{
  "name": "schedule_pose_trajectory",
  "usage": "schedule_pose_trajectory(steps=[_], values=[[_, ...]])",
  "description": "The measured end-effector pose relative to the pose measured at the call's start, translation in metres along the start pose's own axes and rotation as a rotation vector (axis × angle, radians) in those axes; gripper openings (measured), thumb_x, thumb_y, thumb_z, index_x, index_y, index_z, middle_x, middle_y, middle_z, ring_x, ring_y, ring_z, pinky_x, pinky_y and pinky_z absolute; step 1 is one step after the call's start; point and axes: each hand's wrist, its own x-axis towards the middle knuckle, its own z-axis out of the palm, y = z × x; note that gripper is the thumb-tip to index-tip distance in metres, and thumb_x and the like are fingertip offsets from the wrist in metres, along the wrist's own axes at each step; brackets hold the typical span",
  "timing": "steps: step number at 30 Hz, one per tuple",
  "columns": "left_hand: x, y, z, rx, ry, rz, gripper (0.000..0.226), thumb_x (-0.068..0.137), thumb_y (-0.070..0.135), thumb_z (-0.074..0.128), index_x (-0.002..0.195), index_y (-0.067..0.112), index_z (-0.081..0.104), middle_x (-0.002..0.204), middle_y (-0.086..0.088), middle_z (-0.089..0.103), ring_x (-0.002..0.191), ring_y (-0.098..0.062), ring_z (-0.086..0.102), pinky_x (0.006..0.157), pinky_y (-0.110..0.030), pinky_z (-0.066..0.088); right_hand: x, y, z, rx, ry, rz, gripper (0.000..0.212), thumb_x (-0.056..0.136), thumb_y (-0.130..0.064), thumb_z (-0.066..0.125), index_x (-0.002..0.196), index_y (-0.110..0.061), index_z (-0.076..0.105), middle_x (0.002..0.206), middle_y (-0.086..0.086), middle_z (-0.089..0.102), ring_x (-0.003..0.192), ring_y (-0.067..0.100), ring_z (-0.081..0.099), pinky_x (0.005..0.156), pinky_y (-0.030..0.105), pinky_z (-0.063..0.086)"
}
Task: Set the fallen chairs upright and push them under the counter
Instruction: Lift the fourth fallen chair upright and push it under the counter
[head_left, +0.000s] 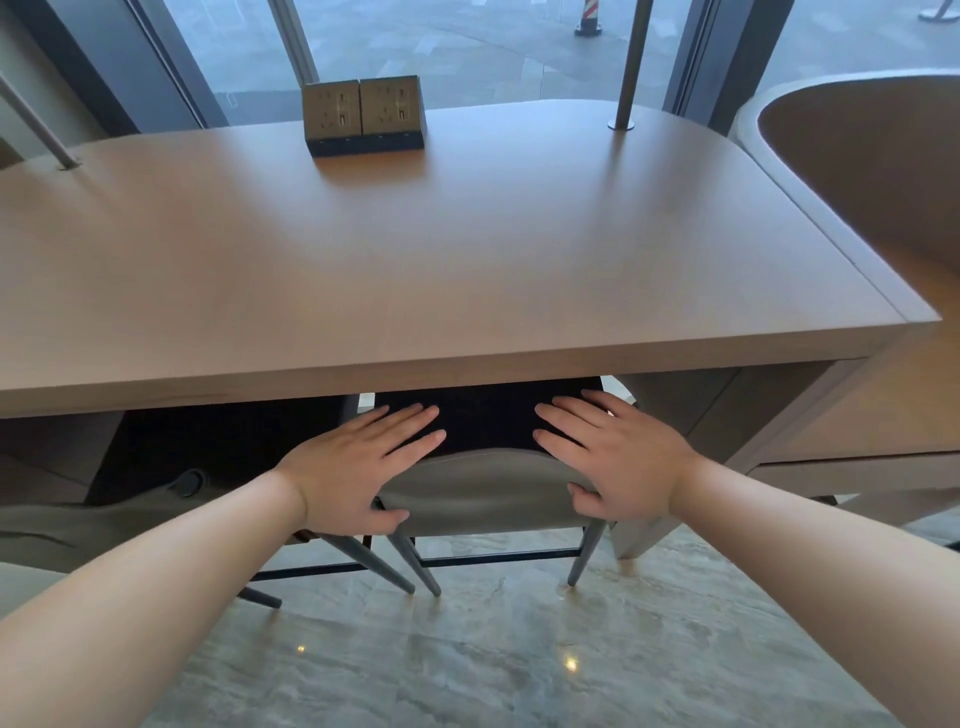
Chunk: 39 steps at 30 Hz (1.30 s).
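An upright chair (480, 491) with a grey backrest, dark seat and grey legs stands at the wooden counter (441, 249), its seat mostly beneath the counter's front edge. My left hand (358, 467) lies flat on the left end of the backrest, fingers straight, thumb on the rear face. My right hand (618, 457) lies the same way on the right end. A second chair (171, 457) stands to the left, its dark seat under the counter too.
A power socket box (363, 117) sits at the counter's back. Two metal posts (631, 62) rise from the counter top. A round tub-shaped fixture (872, 156) stands at the right. Glass windows lie behind; marble floor (493, 665) lies below.
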Motion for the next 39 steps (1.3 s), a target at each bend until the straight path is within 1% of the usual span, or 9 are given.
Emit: schedule_pose_trajectory(steps=[8,14,17,23,26,29,32,35,39], values=[[-0.046,0.082,0.008,-0.136,-0.001,-0.296,0.081,0.095,0.051,0.034,0.148,0.043,-0.026,0.153,0.007,-0.043,0.144,-0.016,-0.035,0.118,-0.043,-0.014,-0.01,-0.032,0.001,0.046,0.007,-0.003,0.07,0.083,-0.044,0.051,0.146,-0.014,0.041,0.153,0.013,0.039,0.14,0.029,0.037,0.115,0.046,0.02],[-0.105,0.135,-0.015,-0.268,0.281,-0.572,0.067,0.089,0.037,0.051,0.152,0.021,0.036,0.163,-0.006,0.018,0.15,-0.025,0.019,0.121,-0.041,0.017,-0.01,-0.078,-0.02,0.113,0.092,-0.04,0.061,0.085,-0.043,0.051,0.142,-0.02,0.043,0.152,0.01,0.04,0.141,0.027,0.036,0.114,0.043,0.023],[-0.12,0.146,-0.032,-0.332,0.405,-0.698,0.067,0.089,0.03,0.063,0.151,0.021,0.039,0.159,-0.001,0.03,0.146,-0.02,0.03,0.116,-0.039,0.027,-0.005,-0.098,-0.041,0.184,0.153,-0.014,0.06,0.086,-0.044,0.053,0.14,-0.02,0.047,0.15,0.008,0.044,0.138,0.027,0.041,0.11,0.038,0.026],[-0.142,0.154,-0.049,-0.51,0.515,-0.876,0.061,0.093,0.03,0.057,0.151,0.029,0.037,0.153,0.014,0.035,0.143,-0.005,0.03,0.118,-0.034,0.027,0.005,-0.132,-0.067,0.351,0.247,-0.046,0.056,0.089,-0.038,0.057,0.141,-0.017,0.049,0.149,0.007,0.045,0.136,0.026,0.044,0.109,0.033,0.031],[-0.153,0.151,-0.05,-0.586,0.585,-0.878,0.056,0.094,0.025,0.06,0.147,0.028,0.043,0.141,0.028,0.04,0.134,0.009,0.034,0.11,-0.015,0.028,0.013,-0.145,-0.077,0.474,0.245,-0.014,0.057,0.094,-0.039,0.051,0.147,-0.02,0.04,0.155,0.0,0.036,0.141,0.02,0.034,0.111,0.025,0.019],[-0.158,0.138,-0.046,-0.775,0.698,-0.924,0.045,0.093,0.02,0.06,0.135,0.035,0.052,0.131,0.034,0.046,0.124,0.018,0.039,0.101,-0.009,0.032,0.023,-0.16,-0.081,0.675,0.222,0.091,0.055,0.095,-0.043,0.048,0.147,-0.03,0.035,0.148,-0.019,0.033,0.126,0.0,0.042,0.101,0.012,0.027],[-0.162,0.117,-0.037,-1.108,0.835,-1.014,0.035,0.093,0.014,0.061,0.118,0.037,0.062,0.118,0.019,0.065,0.113,0.008,0.055,0.089,-0.011,0.044,0.041,-0.177,-0.083,0.975,0.144,0.286,0.045,0.094,-0.044,0.052,0.137,-0.044,0.037,0.122,-0.042,0.037,0.092,-0.018,0.05,0.075,0.007,0.038],[-0.175,0.09,-0.031,-1.412,0.881,-1.013,0.025,0.091,0.022,0.06,0.111,0.034,0.068,0.111,0.016,0.071,0.107,0.001,0.063,0.085,-0.015,0.05,0.072,-0.199,-0.086,1.258,0.163,0.477,0.031,0.095,-0.034,0.057,0.122,-0.046,0.048,0.119,-0.028,0.053,0.105,-0.011,0.053,0.08,0.01,0.043],[-0.203,0.042,-0.016,-1.807,0.9,-0.997,0.028,0.087,0.029,0.054,0.109,0.026,0.072,0.109,0.004,0.074,0.103,-0.012,0.069,0.085,-0.033,0.052,0.113,-0.23,-0.088,1.562,0.231,0.71,0.023,0.097,-0.028,0.054,0.117,-0.04,0.055,0.117,-0.015,0.063,0.099,0.0,0.064,0.088,0.026,0.051]])
